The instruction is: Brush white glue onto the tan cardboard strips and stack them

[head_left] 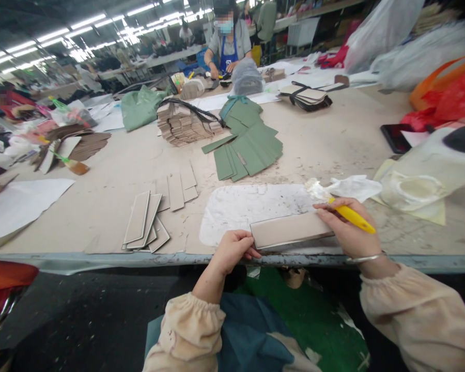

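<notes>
A long beige panel (290, 230) with a thin dark edge lies over a white sheet (251, 204) near the table's front edge. My left hand (235, 249) pinches the panel's left end between thumb and fingers. My right hand (351, 227) is closed around a yellow-handled tool (354, 217), slanting across the fingers. Its working end is not clear to me. The right fingertips are at the panel's far right end, which the hand partly covers. Just beyond the right hand lies a crumpled white clump (313, 189).
Left of the sheet are edged panels (137, 217) and plain beige strips (175, 191). Fanned green pieces (251, 150) and a bundled beige stack (186, 124) lie further back. A translucent container (418, 181) and phone (395, 138) are right. A masked co-worker (228, 46) sits opposite.
</notes>
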{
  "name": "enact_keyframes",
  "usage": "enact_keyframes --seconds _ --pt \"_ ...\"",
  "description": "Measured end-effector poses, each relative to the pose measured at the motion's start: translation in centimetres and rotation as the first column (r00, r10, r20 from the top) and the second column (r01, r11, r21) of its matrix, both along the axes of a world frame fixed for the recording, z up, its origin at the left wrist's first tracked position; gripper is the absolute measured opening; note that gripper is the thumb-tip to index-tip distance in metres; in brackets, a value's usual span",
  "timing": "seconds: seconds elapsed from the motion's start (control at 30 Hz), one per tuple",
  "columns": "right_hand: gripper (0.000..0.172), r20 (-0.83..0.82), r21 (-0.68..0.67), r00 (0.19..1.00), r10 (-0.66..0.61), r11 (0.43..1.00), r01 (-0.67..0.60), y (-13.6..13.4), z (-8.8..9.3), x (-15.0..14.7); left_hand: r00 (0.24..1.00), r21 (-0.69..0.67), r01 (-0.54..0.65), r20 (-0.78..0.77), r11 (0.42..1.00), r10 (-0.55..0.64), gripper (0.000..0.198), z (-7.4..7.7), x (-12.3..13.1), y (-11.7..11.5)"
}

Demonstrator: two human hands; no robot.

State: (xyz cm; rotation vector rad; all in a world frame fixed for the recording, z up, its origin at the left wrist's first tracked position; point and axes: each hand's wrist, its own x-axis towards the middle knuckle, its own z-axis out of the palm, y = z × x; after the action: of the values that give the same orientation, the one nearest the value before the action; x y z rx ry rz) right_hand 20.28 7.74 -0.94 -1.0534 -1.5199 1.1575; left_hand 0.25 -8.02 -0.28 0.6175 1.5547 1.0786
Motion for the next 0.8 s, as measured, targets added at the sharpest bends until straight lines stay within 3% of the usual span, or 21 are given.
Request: enact_keyframes --seconds 0.17,0.3,0.37,0.43,0.53,0.63,0.8 --pt "0.028 -0.040 -0.030 0.999 0.024 0.999 -0.026 -0.2 0.0 0.1 0.949 0.000 0.043 -0.313 0.999 -0.041 0.018 -0.5 0.1 -0.1" --pt "0.027 -0.055 -0.007 0.998 -0.010 1.000 0.009 -0.2 0.3 0.3 0.774 -0.037 0.059 -0.629 0.998 -0.069 0.020 -0.8 0.1 -0.2" --pt "0.028 -0.106 -0.002 0.992 -0.075 0.997 0.075 0.1 0.5 0.6 0.704 -0.064 0.055 -0.706 0.996 -0.084 0.019 -1.0 -0.1 -0.2" --pt "0.030 -0.159 0.002 0.978 -0.134 0.991 0.136 0.6 0.6 1.0 0.713 -0.091 0.046 -0.695 0.995 -0.096 0.018 -1.1 -0.3 -0.2" --pt "0.028 -0.151 0.030 0.976 -0.156 0.986 0.162 1.1 0.6 1.6 0.800 -0.137 0.060 -0.586 0.989 -0.130 0.016 -1.2 -0.8 -0.3" --pt "0.027 -0.092 0.040 0.990 -0.108 0.993 0.112 0.9 0.4 1.7 0.840 -0.166 0.099 -0.514 0.981 -0.171 0.015 -1.0 -1.1 -0.4" --pt "0.026 0.004 0.047 1.000 0.007 0.999 -0.007 0.1 -0.6 0.8 0.818 -0.225 0.134 -0.525 0.965 -0.236 0.019 -0.6 -1.3 -0.5"
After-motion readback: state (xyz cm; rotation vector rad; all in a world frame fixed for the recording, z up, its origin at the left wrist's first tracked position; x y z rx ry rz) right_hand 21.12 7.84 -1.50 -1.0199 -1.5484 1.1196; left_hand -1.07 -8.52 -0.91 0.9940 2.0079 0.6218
